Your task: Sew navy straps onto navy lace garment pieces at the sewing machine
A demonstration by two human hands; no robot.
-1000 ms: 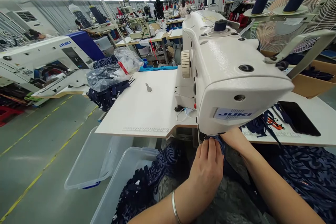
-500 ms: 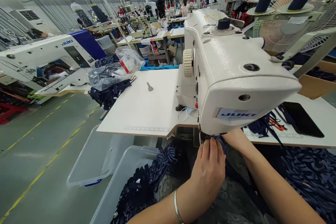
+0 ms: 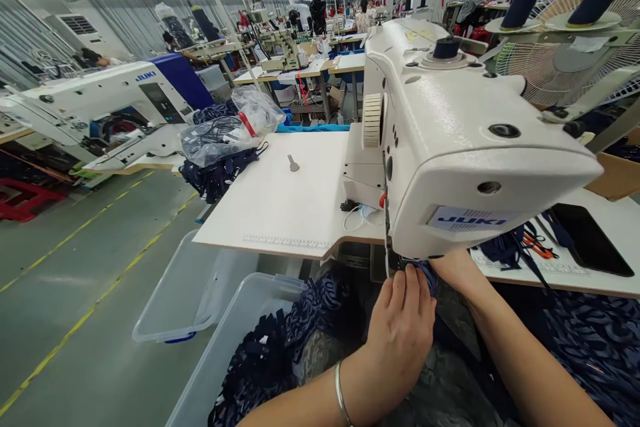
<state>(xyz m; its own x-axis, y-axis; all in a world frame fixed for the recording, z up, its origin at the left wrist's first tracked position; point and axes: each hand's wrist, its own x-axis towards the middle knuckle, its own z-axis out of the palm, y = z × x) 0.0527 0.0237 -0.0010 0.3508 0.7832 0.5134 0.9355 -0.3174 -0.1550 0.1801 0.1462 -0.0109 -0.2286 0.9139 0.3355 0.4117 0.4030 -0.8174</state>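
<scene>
At the lower centre-right of the frame, my left hand (image 3: 400,327) has its fingers curled together against the blue cloth (image 3: 429,273) just under the machine (image 3: 493,147), but with my thumb hidden I can't tell if they pinch it. My right hand (image 3: 453,268) disappears behind the machine, its grip impossible to tell. The cloth looks light, soft and apt to bunch, best held flat by its near edge.

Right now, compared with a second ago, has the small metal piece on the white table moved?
No. The small metal piece lies in the same spot relative to the ruler marks on the white table.
</scene>
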